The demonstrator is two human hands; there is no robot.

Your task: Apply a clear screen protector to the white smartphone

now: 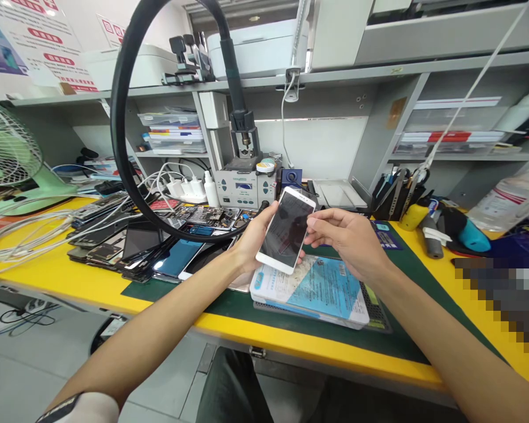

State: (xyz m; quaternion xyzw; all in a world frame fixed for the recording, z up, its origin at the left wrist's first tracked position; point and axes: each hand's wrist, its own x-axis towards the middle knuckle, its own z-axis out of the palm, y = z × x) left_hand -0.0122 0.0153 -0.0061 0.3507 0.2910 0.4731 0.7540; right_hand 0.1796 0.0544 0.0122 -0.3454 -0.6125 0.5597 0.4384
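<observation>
A white-framed smartphone (286,229) with a dark screen is held tilted above the bench in my left hand (251,242). The left fingers wrap round its left edge and back, with fingertips showing at the lower right side. My right hand (350,238) is at the phone's right edge, its thumb and fingers drawn together in a pinch. Whether anything small sits between those fingertips cannot be made out. Below the phone lies a flat blue and white box (308,288) on the green mat (405,288).
Left of my hands are piled phones and phone parts (136,247). A hot-air station (242,187) stands behind, its thick black hose (120,117) looping over the bench. Tools in a holder (394,191) and a clear bottle (506,197) stand right; a green fan (13,153) stands left.
</observation>
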